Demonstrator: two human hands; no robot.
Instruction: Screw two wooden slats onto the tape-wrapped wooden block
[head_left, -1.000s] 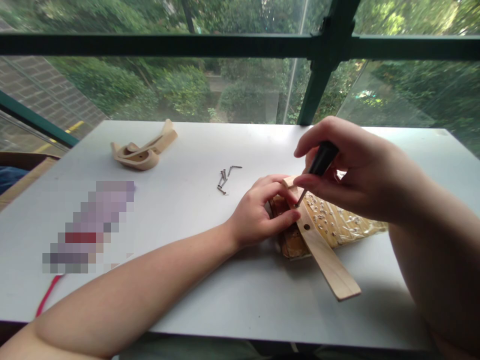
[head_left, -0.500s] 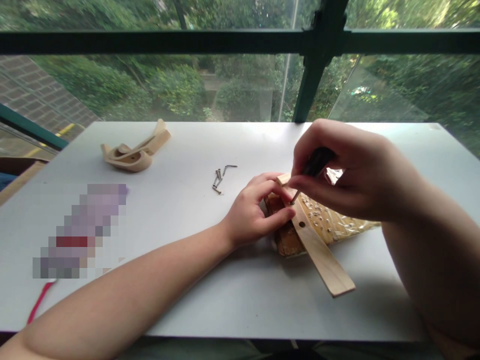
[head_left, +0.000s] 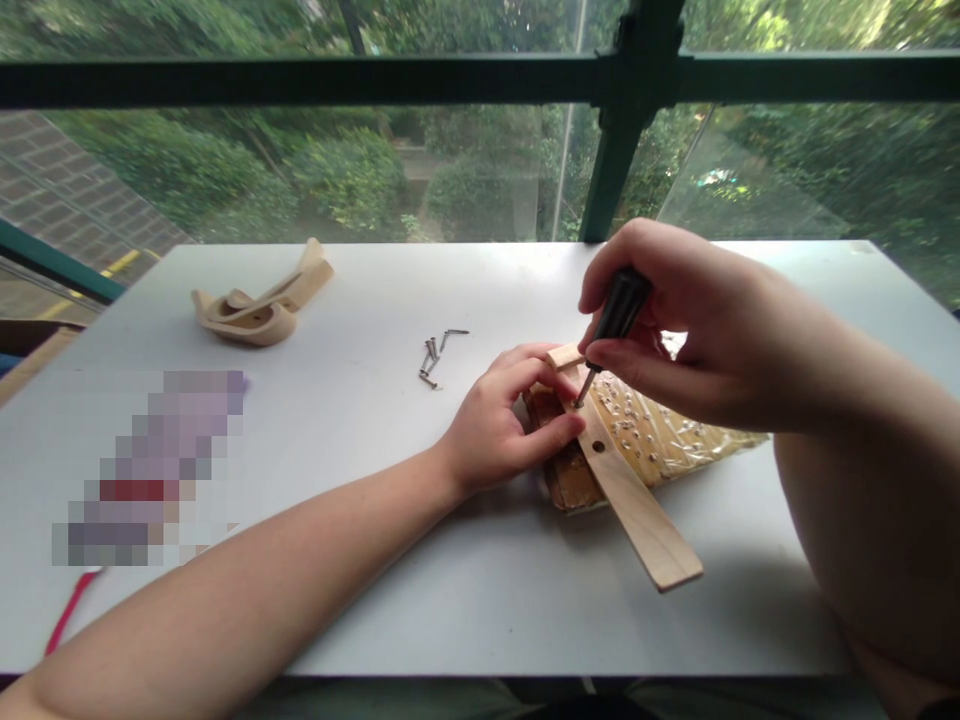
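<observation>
My right hand [head_left: 675, 320] is closed around the black handle of a screwdriver [head_left: 621, 305]. The screwdriver tilts, its shaft pointing down to a small screw head [head_left: 578, 404] in a flat wooden piece [head_left: 649, 515]. My left hand [head_left: 510, 420] grips that wooden piece near its far end, with thumb and fingers on either side of the screw. A dark round hole shows in the wood just below the screw. Under it lies a tape-wrapped brown block [head_left: 660, 425] with many small pits on top. A short wooden crosspiece [head_left: 564, 357] shows at the far end.
Several loose screws [head_left: 433, 360] lie on the white table [head_left: 360, 590] left of the block. Curved wooden parts [head_left: 262, 305] rest at the back left. A blurred-out purple object [head_left: 169, 450] with a red strap [head_left: 69, 612] lies at the left. A window frame [head_left: 300, 85] stands behind.
My right hand has shifted its hold, and the screwdriver now stands steeper with more of its handle and shaft showing. My left hand keeps its grip. The whole view has shifted slightly.
</observation>
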